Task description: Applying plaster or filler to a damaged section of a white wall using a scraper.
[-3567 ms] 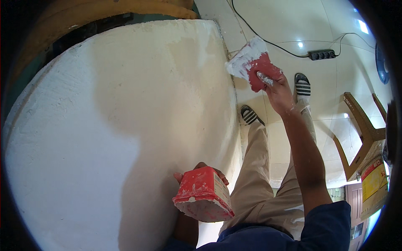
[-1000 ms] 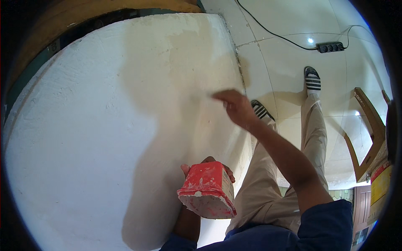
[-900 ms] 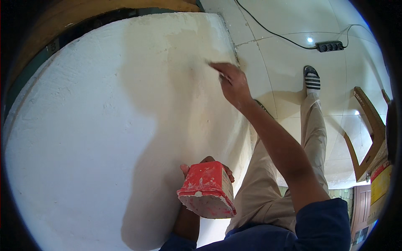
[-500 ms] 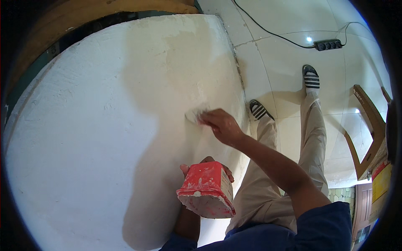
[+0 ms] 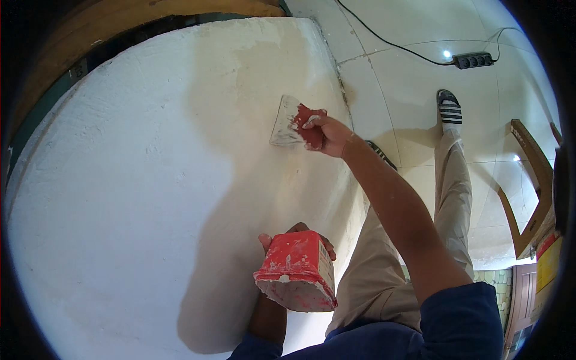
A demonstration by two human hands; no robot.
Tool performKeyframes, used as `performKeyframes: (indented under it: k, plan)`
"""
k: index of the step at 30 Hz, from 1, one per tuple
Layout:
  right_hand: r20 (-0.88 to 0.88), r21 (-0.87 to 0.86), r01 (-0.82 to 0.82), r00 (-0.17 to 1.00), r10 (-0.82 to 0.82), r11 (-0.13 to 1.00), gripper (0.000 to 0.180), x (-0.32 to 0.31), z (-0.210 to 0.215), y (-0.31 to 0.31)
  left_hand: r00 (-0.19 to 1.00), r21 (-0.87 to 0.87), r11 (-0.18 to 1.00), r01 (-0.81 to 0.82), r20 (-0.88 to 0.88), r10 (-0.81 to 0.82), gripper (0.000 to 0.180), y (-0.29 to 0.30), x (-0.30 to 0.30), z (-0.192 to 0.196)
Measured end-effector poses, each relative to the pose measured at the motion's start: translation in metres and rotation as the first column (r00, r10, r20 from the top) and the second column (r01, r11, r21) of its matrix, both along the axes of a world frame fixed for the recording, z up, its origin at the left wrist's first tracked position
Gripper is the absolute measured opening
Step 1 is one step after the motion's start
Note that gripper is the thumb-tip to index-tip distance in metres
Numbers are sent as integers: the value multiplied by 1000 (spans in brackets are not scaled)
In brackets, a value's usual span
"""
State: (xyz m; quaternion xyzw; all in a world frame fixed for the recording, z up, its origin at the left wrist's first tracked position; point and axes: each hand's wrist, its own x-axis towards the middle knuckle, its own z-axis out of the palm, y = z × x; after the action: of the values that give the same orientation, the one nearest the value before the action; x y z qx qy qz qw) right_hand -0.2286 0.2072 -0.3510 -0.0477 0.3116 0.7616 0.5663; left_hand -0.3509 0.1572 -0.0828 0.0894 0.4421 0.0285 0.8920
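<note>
My right hand (image 5: 329, 133) grips a putty knife with a red handle (image 5: 309, 125) and a wide, pale blade (image 5: 285, 121) smeared with white. The blade lies against or very close to the white wall (image 5: 138, 180), over a damp-looking beige patch (image 5: 264, 66). Lower down, my left hand (image 5: 327, 246) is wrapped round a red plastic tub (image 5: 291, 255), its fingers showing at the far side and its palm hidden. The tub is tipped with its mouth toward me; white filler coats its rim and inside.
A black power strip (image 5: 473, 60) with a cable lies on the tiled floor (image 5: 414, 72) at the upper right. My feet in striped slippers (image 5: 449, 108) stand beside the wall's base. At the right is a brown wooden frame (image 5: 533, 180). A brown beam (image 5: 150, 21) borders the wall's upper left.
My right hand has moved up along the wall with the putty knife, which now shows its blade and red handle plainly. The left hand and tub have stayed nearly still.
</note>
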Motion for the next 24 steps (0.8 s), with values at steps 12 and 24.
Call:
performKeyframes:
  k: [12,24]
  plan:
    - [552,-160,-257,777,302,953,23,5,1,-51,1000,-3,1000,-16,1,16,89,3,-5,5]
    - [992,115,-5,-53,-116,993,27,4,43,3,1000,-29,999,-21,10,21,89,11,-4,1]
